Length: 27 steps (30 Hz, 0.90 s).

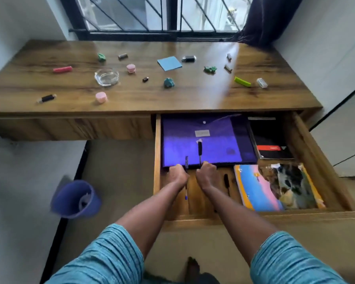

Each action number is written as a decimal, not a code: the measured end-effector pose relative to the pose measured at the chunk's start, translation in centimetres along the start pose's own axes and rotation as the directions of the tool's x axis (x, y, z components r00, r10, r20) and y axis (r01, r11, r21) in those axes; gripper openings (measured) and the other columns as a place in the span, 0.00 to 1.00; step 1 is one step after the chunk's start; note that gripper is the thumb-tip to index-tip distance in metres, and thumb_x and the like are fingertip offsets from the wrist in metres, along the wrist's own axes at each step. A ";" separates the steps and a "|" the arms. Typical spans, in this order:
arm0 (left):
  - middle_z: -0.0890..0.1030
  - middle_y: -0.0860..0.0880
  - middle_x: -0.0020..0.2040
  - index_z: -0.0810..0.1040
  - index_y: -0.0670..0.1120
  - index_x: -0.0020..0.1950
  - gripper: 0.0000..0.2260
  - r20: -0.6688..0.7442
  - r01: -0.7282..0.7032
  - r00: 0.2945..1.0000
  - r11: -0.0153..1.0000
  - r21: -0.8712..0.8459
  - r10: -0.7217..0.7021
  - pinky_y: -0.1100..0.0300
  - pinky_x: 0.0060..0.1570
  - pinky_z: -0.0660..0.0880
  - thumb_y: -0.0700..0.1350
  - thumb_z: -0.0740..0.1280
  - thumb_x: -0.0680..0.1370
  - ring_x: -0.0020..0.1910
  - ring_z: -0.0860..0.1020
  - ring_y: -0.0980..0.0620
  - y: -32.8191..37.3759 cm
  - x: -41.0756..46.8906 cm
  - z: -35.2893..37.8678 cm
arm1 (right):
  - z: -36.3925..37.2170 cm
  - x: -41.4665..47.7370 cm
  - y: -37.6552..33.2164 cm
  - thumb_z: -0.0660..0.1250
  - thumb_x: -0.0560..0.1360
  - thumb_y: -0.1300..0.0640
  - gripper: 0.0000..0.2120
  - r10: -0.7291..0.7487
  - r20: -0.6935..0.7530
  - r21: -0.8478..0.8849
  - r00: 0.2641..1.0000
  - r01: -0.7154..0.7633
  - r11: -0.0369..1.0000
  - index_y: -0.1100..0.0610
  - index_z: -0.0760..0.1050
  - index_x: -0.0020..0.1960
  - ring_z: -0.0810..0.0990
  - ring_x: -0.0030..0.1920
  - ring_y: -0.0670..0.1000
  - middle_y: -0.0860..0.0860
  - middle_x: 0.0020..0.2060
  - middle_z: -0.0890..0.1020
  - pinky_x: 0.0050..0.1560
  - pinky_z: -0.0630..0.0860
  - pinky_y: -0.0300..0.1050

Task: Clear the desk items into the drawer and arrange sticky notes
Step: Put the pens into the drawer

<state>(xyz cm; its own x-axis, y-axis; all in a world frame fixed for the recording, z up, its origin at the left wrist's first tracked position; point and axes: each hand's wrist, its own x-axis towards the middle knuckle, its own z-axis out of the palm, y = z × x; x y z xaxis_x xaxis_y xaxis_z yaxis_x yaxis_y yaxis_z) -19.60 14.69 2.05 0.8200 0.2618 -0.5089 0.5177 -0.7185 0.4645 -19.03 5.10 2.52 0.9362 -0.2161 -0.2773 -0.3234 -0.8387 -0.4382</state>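
Loading the drawer (157, 150), left hand (177, 175) held a blue pen (186, 160), right hand (206, 174) a black pen (200, 149); desk (193, 95) likely next.

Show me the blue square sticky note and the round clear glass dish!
Blue square sticky note (169, 63): head view, its flat middle.
Round clear glass dish (107, 84): head view, its near rim.
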 end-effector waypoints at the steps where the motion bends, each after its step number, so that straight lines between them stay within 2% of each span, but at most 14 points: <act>1: 0.80 0.39 0.56 0.80 0.39 0.54 0.10 -0.014 0.021 1.000 1.000 0.001 -0.021 0.53 0.54 0.76 0.42 0.65 0.76 0.57 0.79 0.40 -0.3 -0.5 0.7 | 0.1 -0.4 0.5 0.59 0.75 0.62 0.12 -0.017 0.022 -0.002 1.000 0.017 1.000 0.64 0.76 0.54 0.79 0.55 0.61 0.62 0.53 0.81 0.49 0.75 0.47; 4: 0.82 0.41 0.53 0.80 0.39 0.51 0.08 -0.040 0.045 0.998 0.999 0.001 -0.044 0.53 0.51 0.79 0.41 0.64 0.77 0.52 0.81 0.42 -1.4 -1.9 2.3 | 0.8 -1.7 1.9 0.58 0.77 0.63 0.11 -0.062 0.101 0.007 0.993 0.062 0.998 0.65 0.78 0.53 0.80 0.52 0.58 0.60 0.50 0.82 0.43 0.72 0.43; 8: 0.80 0.44 0.48 0.77 0.42 0.49 0.04 -0.075 0.053 0.996 0.999 0.008 -0.053 0.52 0.48 0.80 0.42 0.63 0.79 0.48 0.80 0.48 -2.3 -2.8 3.8 | 1.5 -2.5 3.2 0.59 0.77 0.66 0.10 -0.049 0.196 0.044 0.979 0.041 0.998 0.66 0.78 0.52 0.79 0.51 0.55 0.57 0.49 0.80 0.43 0.73 0.40; 9: 0.80 0.45 0.48 0.76 0.42 0.48 0.04 -0.083 0.052 0.995 0.999 0.013 -0.051 0.53 0.47 0.80 0.42 0.63 0.79 0.47 0.80 0.49 -2.5 -2.9 4.0 | 1.7 -2.6 3.5 0.59 0.78 0.67 0.09 -0.046 0.216 0.043 0.975 0.037 0.998 0.65 0.78 0.50 0.79 0.49 0.54 0.55 0.46 0.79 0.42 0.73 0.39; 11: 0.79 0.46 0.45 0.73 0.43 0.45 0.06 -0.102 0.055 0.993 0.998 -0.003 -0.055 0.57 0.43 0.79 0.42 0.60 0.80 0.43 0.79 0.51 -2.7 -3.2 4.5 | 2.0 -2.9 4.0 0.60 0.78 0.66 0.10 -0.039 0.230 0.050 0.972 0.029 0.998 0.60 0.74 0.40 0.76 0.40 0.49 0.50 0.36 0.75 0.38 0.74 0.37; 13: 0.80 0.44 0.46 0.74 0.43 0.45 0.08 -0.118 0.057 0.991 0.998 -0.024 -0.060 0.55 0.46 0.80 0.41 0.58 0.81 0.44 0.80 0.48 -2.6 -3.5 4.7 | 2.1 -3.4 4.1 0.60 0.78 0.65 0.13 -0.024 0.237 0.048 0.971 0.013 0.999 0.58 0.71 0.36 0.72 0.34 0.46 0.49 0.32 0.72 0.32 0.71 0.35; 16: 0.80 0.41 0.52 0.77 0.37 0.52 0.10 -0.125 0.039 0.992 0.999 0.036 -0.034 0.50 0.53 0.79 0.38 0.57 0.81 0.50 0.79 0.42 -2.4 -4.0 4.8 | 2.2 -3.7 4.3 0.60 0.78 0.66 0.11 -0.026 0.247 0.017 0.969 0.022 1.000 0.59 0.75 0.39 0.72 0.34 0.48 0.51 0.34 0.74 0.30 0.68 0.35; 18: 0.80 0.39 0.51 0.77 0.37 0.52 0.12 -0.142 0.017 0.990 0.998 0.068 -0.007 0.48 0.52 0.79 0.38 0.55 0.81 0.49 0.80 0.42 -2.6 -4.0 4.9 | 1.9 -3.8 4.3 0.60 0.78 0.66 0.09 -0.040 0.246 0.001 0.969 0.041 0.999 0.61 0.77 0.44 0.73 0.36 0.48 0.52 0.35 0.74 0.32 0.69 0.36; 20: 0.81 0.41 0.48 0.78 0.39 0.50 0.10 -0.157 0.018 0.988 0.995 0.095 -0.003 0.48 0.49 0.80 0.38 0.57 0.80 0.47 0.80 0.45 -2.9 -4.2 4.9 | 1.6 -3.9 4.4 0.59 0.78 0.66 0.08 -0.056 0.255 0.000 0.965 0.058 0.998 0.62 0.78 0.47 0.75 0.38 0.49 0.52 0.36 0.75 0.34 0.71 0.37; 22: 0.80 0.44 0.46 0.78 0.41 0.50 0.06 -0.146 0.003 0.989 0.989 0.147 0.018 0.51 0.46 0.81 0.39 0.61 0.79 0.46 0.81 0.47 -3.2 -4.7 4.8 | 1.3 -4.2 4.7 0.59 0.78 0.66 0.08 -0.055 0.242 -0.005 0.969 0.058 0.998 0.63 0.78 0.48 0.76 0.40 0.49 0.53 0.38 0.76 0.36 0.73 0.39; 24: 0.80 0.46 0.44 0.78 0.42 0.50 0.05 -0.153 -0.028 0.987 0.981 0.192 0.059 0.54 0.44 0.81 0.42 0.64 0.79 0.43 0.80 0.50 -3.1 -5.8 4.4 | 0.8 -4.4 5.0 0.59 0.79 0.64 0.09 -0.056 0.186 0.004 0.981 0.056 0.998 0.62 0.77 0.47 0.75 0.39 0.49 0.53 0.38 0.76 0.35 0.71 0.38; 26: 0.80 0.46 0.42 0.78 0.42 0.48 0.09 -0.173 -0.081 0.978 0.980 0.179 0.113 0.55 0.42 0.81 0.47 0.65 0.78 0.41 0.80 0.49 -2.7 -6.6 3.9 | -0.1 -4.8 5.3 0.58 0.80 0.62 0.10 -0.041 0.096 0.012 0.995 0.040 0.999 0.61 0.77 0.46 0.73 0.38 0.48 0.52 0.37 0.75 0.32 0.69 0.37; 27: 0.79 0.46 0.40 0.79 0.42 0.46 0.12 -0.169 -0.132 0.972 0.977 0.166 0.160 0.56 0.40 0.80 0.50 0.65 0.78 0.39 0.80 0.50 -2.6 -7.0 3.7 | -0.8 -5.1 5.5 0.57 0.80 0.61 0.11 -0.031 0.042 0.018 0.999 0.030 0.999 0.61 0.76 0.45 0.74 0.38 0.49 0.53 0.38 0.75 0.33 0.71 0.38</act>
<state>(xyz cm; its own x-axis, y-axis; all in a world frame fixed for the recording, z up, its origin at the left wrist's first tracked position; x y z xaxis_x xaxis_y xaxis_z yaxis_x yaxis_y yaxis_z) -27.53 12.34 1.76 0.9216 0.2486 -0.2979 0.3571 -0.8437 0.4009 -25.53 1.20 2.19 0.9392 -0.1687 -0.2992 -0.2973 -0.8355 -0.4621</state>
